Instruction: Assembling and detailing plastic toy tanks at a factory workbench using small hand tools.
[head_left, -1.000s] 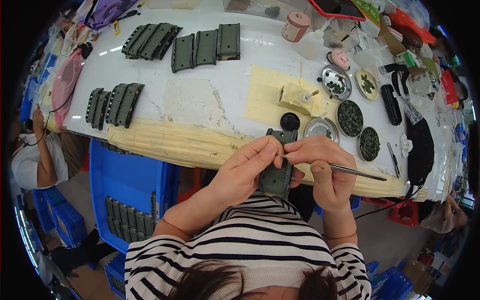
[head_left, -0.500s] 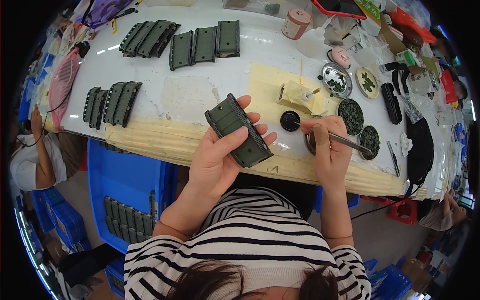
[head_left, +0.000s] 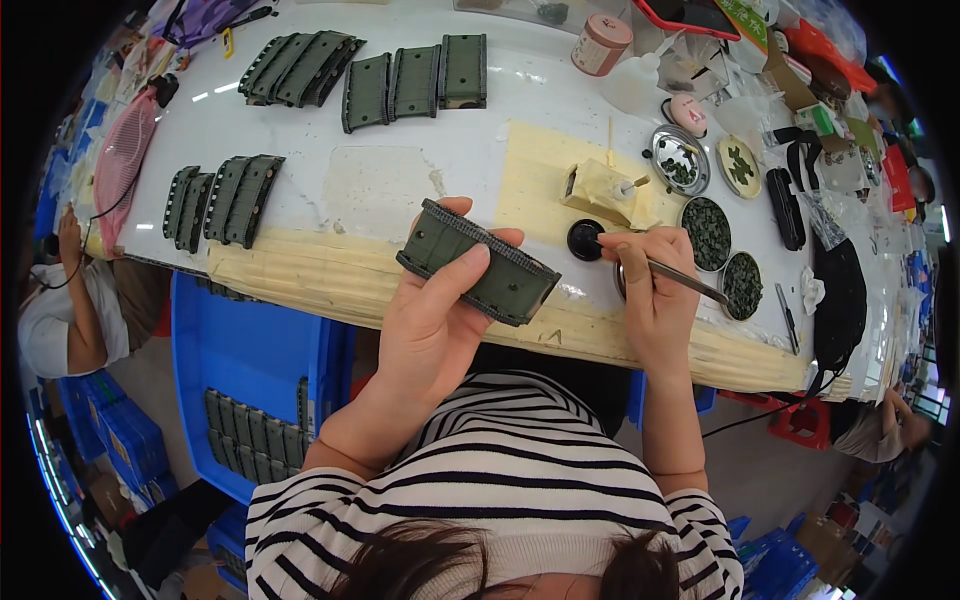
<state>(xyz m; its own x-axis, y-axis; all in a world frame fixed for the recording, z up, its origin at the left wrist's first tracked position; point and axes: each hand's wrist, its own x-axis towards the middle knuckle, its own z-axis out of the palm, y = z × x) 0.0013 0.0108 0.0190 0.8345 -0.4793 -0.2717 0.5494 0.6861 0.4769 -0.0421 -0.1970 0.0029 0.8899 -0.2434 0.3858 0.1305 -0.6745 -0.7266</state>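
Note:
My left hand (head_left: pixel 425 325) grips a dark green rectangular piece (head_left: pixel 505 282) with ribbed dark edges and small holes, thumb across its face. To the right, my right hand (head_left: pixel 658 295) pinches metal tweezers (head_left: pixel 690 280). Their tip points at a small round black dish (head_left: pixel 585 240), and whether it touches the contents cannot be made out. A round container (head_left: pixel 622 280) lies partly hidden behind my right fingers. Two round dishes of small dark green bits (head_left: pixel 705 235) (head_left: pixel 742 285) stand just right of that hand. Beyond the black dish sits a yellowish taped block (head_left: pixel 605 195) with a stick in it.
Similar green pieces stand in groups at the far left (head_left: pixel 415 85) and near left (head_left: pixel 243 200). A blue crate (head_left: pixel 245 345) with more lies below the table's left edge. A metal dish (head_left: pixel 680 160), a cream dish (head_left: pixel 738 168) and a pink-labelled jar (head_left: pixel 602 45) stand at the right.
My left hand has turned the green piece so that it lies flatter, its right end lower and further right. My right hand with the tweezers stays by the black dish.

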